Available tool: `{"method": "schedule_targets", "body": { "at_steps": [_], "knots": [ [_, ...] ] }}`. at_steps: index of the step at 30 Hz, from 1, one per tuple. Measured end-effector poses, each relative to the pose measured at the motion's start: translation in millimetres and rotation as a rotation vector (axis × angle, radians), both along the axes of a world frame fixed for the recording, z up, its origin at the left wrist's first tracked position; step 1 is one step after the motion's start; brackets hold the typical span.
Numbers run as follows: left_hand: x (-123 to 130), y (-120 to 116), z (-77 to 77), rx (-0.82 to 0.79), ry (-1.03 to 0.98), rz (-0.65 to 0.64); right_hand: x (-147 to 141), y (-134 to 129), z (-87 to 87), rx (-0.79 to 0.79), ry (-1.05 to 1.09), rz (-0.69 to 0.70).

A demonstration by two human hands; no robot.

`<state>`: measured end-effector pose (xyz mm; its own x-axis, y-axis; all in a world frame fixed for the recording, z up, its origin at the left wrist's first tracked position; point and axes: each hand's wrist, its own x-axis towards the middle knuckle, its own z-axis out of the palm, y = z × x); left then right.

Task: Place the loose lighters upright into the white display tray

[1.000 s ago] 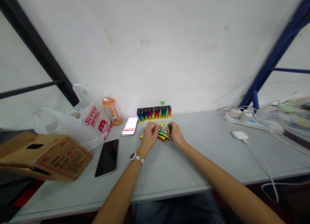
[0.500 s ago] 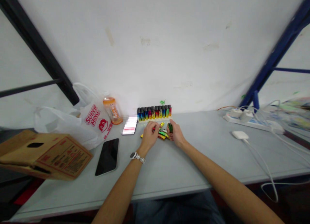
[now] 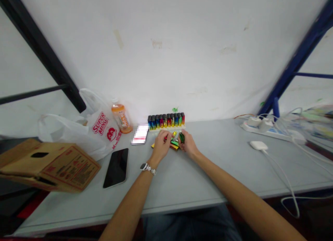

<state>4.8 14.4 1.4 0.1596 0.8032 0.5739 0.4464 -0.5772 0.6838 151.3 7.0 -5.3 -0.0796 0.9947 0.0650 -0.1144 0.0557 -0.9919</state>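
Observation:
Rows of colourful black-topped lighters [image 3: 166,121] stand upright at the wall, in a pale tray [image 3: 183,126]. In front of them several loose shiny wrapped pieces [image 3: 173,147], yellow, green and red, lie on the table between my hands. My left hand [image 3: 162,143], with a watch on its wrist, is closed around a small red item [image 3: 165,138], mostly hidden by the fingers. Just to the right, my right hand [image 3: 187,143] has its fingers wrapped round a dark green piece [image 3: 182,138]. The two hands are apart.
A phone [image 3: 116,168], a pixelated card-like item [image 3: 140,134], an orange bottle [image 3: 121,117], a plastic bag [image 3: 100,130] and a cardboard box [image 3: 70,168] are at the left. A power strip [image 3: 270,131] and a white charger [image 3: 258,145] with cables lie at the right.
The green piece in my right hand has tilted slightly and shifted a little to the left. My left hand looks nearly unchanged, and the whole view has moved very slightly.

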Motion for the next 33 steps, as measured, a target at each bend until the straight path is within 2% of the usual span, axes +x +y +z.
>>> {"method": "schedule_targets", "body": {
  "at_steps": [3,5,11,16,20,24,28,33],
  "knots": [
    [0,0,-0.2,-0.002,0.002,0.001,3,4,2.1,-0.046,0.127,0.083],
    [0,1,-0.2,-0.01,0.007,0.002,7,6,2.9,-0.007,0.122,0.069],
    [0,0,0.0,-0.012,0.018,-0.008,28,19,1.2,0.208,-0.06,-0.054],
    [1,0,-1.7,-0.005,0.016,-0.013,53,49,2.2,0.452,-0.409,-0.279],
    [1,1,-1.6,-0.03,0.008,-0.015,71,76,6.1,0.49,-0.536,-0.252],
    [1,2,-0.7,-0.039,-0.004,-0.011,82,96,11.2,0.524,-0.613,-0.303],
    [1,2,-0.8,-0.04,0.003,-0.011,84,109,14.9,0.56,-0.664,-0.307],
    [1,2,-0.6,-0.033,0.004,-0.009,81,122,17.2,0.551,-0.731,-0.216]
  ]
}}
